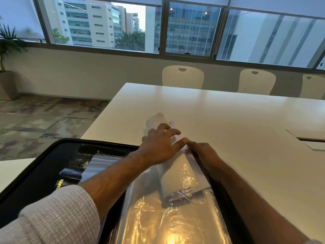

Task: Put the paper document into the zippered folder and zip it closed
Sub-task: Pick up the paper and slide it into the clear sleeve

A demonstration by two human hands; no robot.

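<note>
The folder [52, 173] lies open at 7 o'clock on the tabletop [228, 120]. The paper [177, 176] sits half in a clear sleeve [158, 217] — left hand [158, 148] fingers spread on it, right hand [204, 154] pinching its edge. Slippery plastic could buckle the sheet — creasing it.

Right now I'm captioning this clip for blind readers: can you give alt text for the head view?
Both hands, left and right, reach to the far end of a clear plastic sleeve lying in an open black zippered folder on a white table, where a white paper document sticks out. White chairs and windows stand behind.
</note>
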